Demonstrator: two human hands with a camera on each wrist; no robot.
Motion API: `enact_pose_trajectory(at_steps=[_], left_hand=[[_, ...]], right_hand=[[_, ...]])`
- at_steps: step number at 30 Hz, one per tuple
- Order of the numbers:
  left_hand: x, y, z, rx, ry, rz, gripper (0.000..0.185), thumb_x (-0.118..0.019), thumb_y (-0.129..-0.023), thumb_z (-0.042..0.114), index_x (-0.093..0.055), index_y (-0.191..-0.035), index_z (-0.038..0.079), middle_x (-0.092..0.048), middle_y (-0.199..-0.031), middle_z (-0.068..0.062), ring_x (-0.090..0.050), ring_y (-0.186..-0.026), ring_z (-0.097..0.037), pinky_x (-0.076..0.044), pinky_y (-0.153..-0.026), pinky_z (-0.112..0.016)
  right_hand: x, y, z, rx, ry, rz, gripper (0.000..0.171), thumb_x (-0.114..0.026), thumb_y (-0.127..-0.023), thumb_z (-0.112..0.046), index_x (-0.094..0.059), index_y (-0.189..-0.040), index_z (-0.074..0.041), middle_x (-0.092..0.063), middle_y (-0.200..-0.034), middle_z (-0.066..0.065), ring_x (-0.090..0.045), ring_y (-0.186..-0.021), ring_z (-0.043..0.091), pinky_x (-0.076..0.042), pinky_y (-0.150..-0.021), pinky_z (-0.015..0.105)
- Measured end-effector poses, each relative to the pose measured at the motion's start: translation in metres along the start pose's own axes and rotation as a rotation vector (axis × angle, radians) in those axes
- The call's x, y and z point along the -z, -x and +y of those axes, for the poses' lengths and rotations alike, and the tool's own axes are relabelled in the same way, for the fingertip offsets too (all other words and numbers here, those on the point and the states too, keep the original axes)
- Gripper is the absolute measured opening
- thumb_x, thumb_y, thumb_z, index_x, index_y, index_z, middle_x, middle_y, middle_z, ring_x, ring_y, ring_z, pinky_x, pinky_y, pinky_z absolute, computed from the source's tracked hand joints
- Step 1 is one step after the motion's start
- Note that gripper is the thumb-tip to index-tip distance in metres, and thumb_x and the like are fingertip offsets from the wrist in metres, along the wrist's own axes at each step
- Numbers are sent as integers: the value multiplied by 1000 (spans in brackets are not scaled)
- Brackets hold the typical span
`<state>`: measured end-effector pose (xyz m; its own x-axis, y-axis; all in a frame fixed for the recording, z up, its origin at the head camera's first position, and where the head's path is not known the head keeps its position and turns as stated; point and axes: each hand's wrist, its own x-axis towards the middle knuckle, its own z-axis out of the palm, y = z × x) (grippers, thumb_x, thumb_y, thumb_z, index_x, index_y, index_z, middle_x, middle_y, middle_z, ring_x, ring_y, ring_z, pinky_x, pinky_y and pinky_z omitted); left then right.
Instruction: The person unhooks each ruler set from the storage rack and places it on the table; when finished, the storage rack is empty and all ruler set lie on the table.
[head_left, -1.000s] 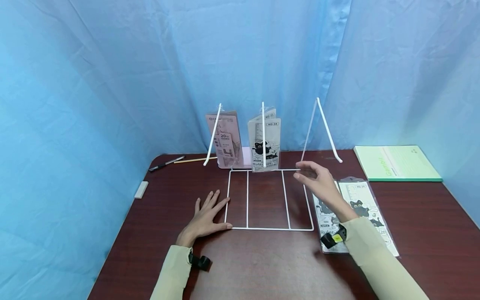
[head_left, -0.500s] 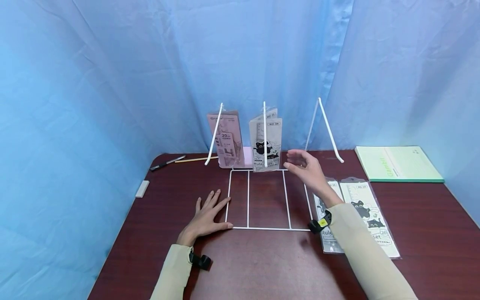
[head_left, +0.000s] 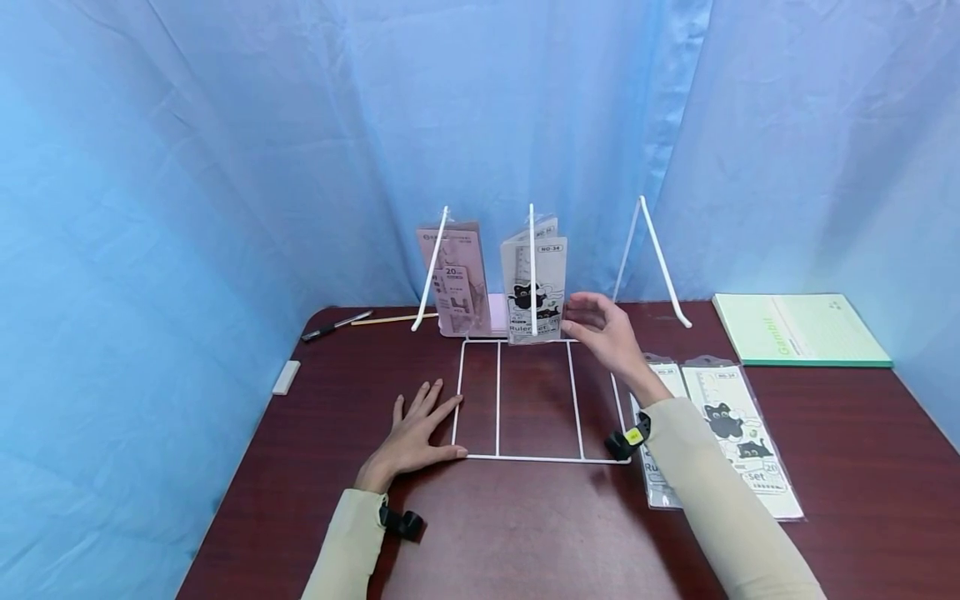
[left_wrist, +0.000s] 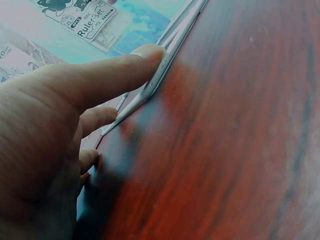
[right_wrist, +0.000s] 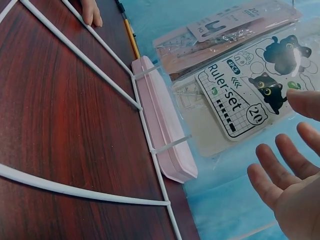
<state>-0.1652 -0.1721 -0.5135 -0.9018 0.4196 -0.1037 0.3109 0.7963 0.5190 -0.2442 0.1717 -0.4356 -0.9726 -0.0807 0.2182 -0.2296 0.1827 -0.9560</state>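
Observation:
A white wire rack (head_left: 540, 458) stands on the table with raised hooks at its back. My left hand (head_left: 411, 442) rests at its front left corner, fingers spread, thumb on the wire. A ruler set pack (head_left: 552, 271) printed with black cats hangs on the middle hook, another pack behind it. My right hand (head_left: 609, 337) is at that pack's right edge; in the right wrist view its thumb overlaps the pack and its fingers (right_wrist: 272, 165) are spread apart. A pink ruler pack (head_left: 470, 258) hangs on the left hook. The right hook (head_left: 662, 258) carries nothing.
Two ruler set packs lie on the table at the right, one (head_left: 727, 425) partly under the forearm. A green notebook (head_left: 798, 329) lies behind them. A pink case (right_wrist: 167, 125) sits behind the rack. At left are a pen (head_left: 322, 331), a pencil (head_left: 393, 320) and an eraser (head_left: 286, 377).
My right hand has moved left, from beside the right hook to the edge of the ruler set pack on the middle hook. My left hand has stayed on the rack's corner.

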Motion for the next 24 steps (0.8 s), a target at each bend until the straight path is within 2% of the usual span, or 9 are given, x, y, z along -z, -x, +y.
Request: enact_pose_trajectory(at_steps=[6, 9, 14, 20, 24], left_hand=[[1, 0, 0, -10, -4, 5, 88, -74, -83, 55, -37, -157, 25, -12, -170, -13, -5, -159, -37, 2, -119, -72], [1, 0, 0, -9, -1, -1, 88, -74, -83, 55, -36, -157, 25, -12, -170, -13, -4, -159, -37, 3, -119, -72], [0, -1, -1, -7, 1, -3, 89, -74, -83, 56, -35, -157, 25, -11, -171, -12, -3, -159, -36, 4, -120, -71], [-1, -1, -1, -16, 7, 11, 88, -75, -83, 55, -38, -156, 24, -13, -170, -14, -5, -159, -38, 2, -119, -73], [-1, -1, -1, -4, 2, -1, 89, -74, -83, 55, -36, -157, 25, -11, -171, -12, -3, -159, -36, 3, -120, -71]], right_hand=[[-3, -6, 3, -14, -20, -26, 48, -68, -90, 1, -51, -134, 11, -58, -130, 34, -61, -98, -3, -51, -88, 9], [-6, -8, 5, -42, 9, -35, 48, -68, -91, -1, -52, -134, 11, -58, -130, 34, -65, -105, 9, -51, -86, 8], [-12, -8, 9, -101, 73, -42, 46, -68, -92, -7, -54, -134, 8, -61, -129, 32, -65, -110, 21, -51, -83, 9], [-21, -7, 13, -129, 84, -34, 44, -69, -93, -11, -57, -132, 5, -65, -127, 30, -66, -102, 13, -51, -81, 13], [-27, -5, 16, -105, 31, -1, 38, -69, -93, -8, -60, -126, 8, -66, -122, 33, -65, -90, -1, -51, -79, 12]])
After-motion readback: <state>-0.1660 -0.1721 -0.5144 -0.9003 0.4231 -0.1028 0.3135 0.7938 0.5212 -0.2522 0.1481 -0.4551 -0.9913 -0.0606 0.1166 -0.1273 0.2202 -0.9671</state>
